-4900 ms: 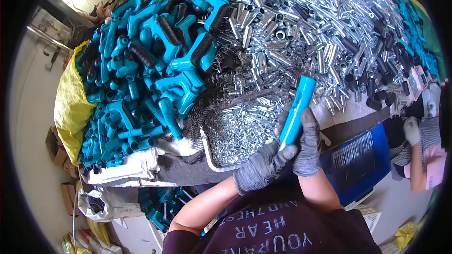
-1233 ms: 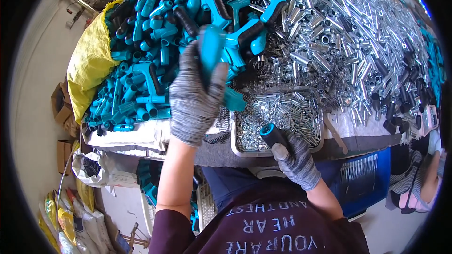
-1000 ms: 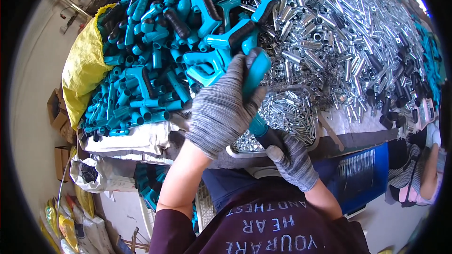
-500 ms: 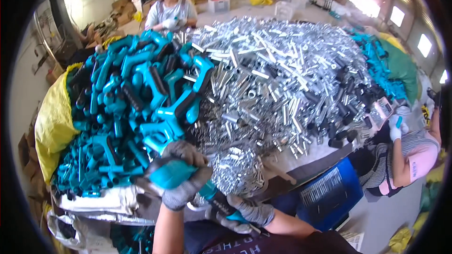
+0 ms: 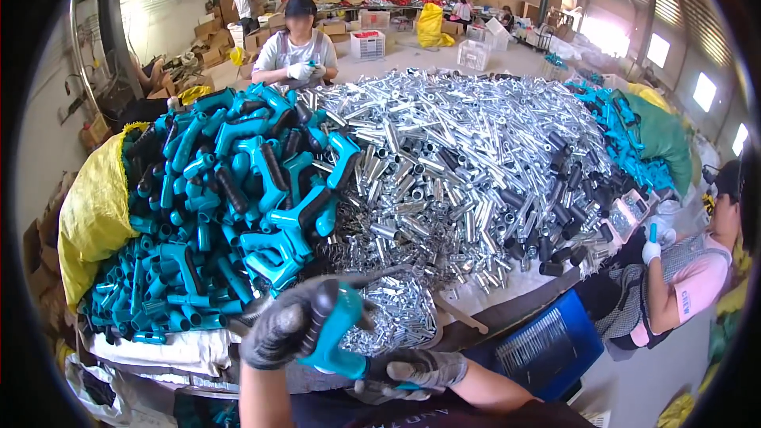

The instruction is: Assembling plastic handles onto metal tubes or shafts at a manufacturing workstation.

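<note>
My left hand (image 5: 276, 334), in a grey glove, is closed around the black-padded end of a teal plastic handle housing (image 5: 339, 331). The housing slants down to the right in front of my body. At its lower end is my gloved right hand (image 5: 420, 368), fingers curled around it; a slim teal part shows beneath those fingers. Beyond my left hand rises a heap of teal and black handle housings (image 5: 261, 166). Just past the held piece is a clear bag of small silver metal parts (image 5: 396, 313).
A large heap of silver metal tubes (image 5: 476, 158) covers the table's middle. A yellow sack (image 5: 95, 214) borders the left side. A blue crate (image 5: 547, 345) stands at my right, beside a co-worker in pink (image 5: 701, 281). Another co-worker (image 5: 297, 51) stands across the table.
The housing has turned more upright, its black padding now toward my left hand. My left hand has shifted slightly left and down. The head view has tilted up.
</note>
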Demonstrator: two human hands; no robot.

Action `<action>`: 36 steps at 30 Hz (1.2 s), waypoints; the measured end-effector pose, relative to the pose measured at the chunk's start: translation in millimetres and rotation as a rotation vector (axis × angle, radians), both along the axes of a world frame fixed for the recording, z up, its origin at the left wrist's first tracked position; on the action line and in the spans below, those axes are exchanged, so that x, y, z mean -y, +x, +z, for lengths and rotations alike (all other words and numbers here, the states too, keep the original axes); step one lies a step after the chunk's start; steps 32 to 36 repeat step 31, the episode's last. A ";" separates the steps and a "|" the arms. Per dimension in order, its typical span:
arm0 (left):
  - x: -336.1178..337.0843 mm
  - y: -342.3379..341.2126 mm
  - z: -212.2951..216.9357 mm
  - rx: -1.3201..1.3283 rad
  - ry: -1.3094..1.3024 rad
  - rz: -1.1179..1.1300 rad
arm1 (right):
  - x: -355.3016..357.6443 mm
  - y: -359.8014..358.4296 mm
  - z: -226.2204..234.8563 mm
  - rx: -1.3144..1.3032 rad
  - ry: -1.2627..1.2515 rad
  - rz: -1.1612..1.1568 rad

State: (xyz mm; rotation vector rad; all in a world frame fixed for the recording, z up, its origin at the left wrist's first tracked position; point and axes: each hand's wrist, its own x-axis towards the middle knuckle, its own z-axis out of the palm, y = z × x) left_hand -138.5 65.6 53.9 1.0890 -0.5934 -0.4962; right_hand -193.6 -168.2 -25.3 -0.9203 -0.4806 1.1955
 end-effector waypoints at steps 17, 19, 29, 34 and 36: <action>-8.1 27.5 17.2 0.137 0.284 0.252 | 0.5 -8.9 17.4 0.024 -0.028 -0.173; 2.1 14.2 37.4 0.113 0.229 0.097 | -3.4 -10.6 -22.8 0.282 -0.299 -0.298; -12.4 11.9 22.3 0.064 0.279 0.106 | 0.0 14.9 -51.2 0.222 -0.374 -0.350; -15.5 12.2 22.1 0.051 0.315 0.147 | 51.8 36.6 -115.2 -0.464 0.443 -0.054; -15.5 12.2 22.1 0.051 0.315 0.147 | 51.8 36.6 -115.2 -0.464 0.443 -0.054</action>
